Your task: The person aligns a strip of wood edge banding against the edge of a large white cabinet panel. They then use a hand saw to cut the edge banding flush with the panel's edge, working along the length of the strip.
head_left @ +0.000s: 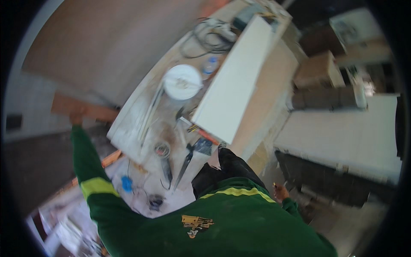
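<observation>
My left arm reaches out to the left, and my left hand point(76, 117) is closed round a flat brown wooden board point(97, 112), blurred by motion. The board's right end comes close to the corner of a dusty workbench point(132, 109). Low on the right, beside my body, my right hand point(281, 193) is curled in. A small yellow-tipped thing point(275, 184) pokes out of its fingers, too small to name. Across the bench in front of me lies a long white panel point(235, 81).
The bench carries a round white bucket point(183, 81), a blue-capped bottle point(210, 65), coiled cable point(201, 40), a hammer point(180, 115), a grinder-like tool point(164, 162) and a long dark tool point(185, 165). To the right stands a white-topped table point(338, 132); a cardboard box point(319, 73) is beyond.
</observation>
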Motion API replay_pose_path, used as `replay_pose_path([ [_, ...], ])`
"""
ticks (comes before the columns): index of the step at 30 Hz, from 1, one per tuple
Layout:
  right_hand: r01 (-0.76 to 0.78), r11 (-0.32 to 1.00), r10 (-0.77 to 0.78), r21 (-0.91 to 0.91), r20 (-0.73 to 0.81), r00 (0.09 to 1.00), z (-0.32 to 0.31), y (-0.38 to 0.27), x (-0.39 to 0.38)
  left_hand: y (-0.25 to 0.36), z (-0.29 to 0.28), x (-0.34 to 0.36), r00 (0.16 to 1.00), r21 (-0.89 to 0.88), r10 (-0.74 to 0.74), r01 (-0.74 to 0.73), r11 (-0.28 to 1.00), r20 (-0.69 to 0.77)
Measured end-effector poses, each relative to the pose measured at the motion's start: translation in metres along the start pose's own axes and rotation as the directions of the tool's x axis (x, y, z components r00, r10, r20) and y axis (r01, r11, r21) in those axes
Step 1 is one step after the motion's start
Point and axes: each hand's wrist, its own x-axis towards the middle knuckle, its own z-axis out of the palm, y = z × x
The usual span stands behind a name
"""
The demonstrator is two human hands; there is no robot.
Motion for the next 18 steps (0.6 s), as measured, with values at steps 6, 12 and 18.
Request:
replay_pose_path([
  [6,0.382,0.916,-0.322,-0.121,0.347,0.881,-0.001,-0.042,0.043,0.048,-0.033,-0.051,0.828,-0.603,-0.559,0.473,0.642,0.055],
  [12,0.749,0.035,-0.388,-0.662,0.681,0.62,0.077,-0.171,0.092,0.182,-0.083,-0.197,0.904,-0.44,-0.23,0.052,0.897,-0.361],
  [18,0.789,-0.277,-0.044,-0.549,0.827,0.561,0.186,-0.292,0.168,0.436,-0.144,-0.373,0.751,-0.882,-0.656,-0.357,-0.307,-0.075],
])
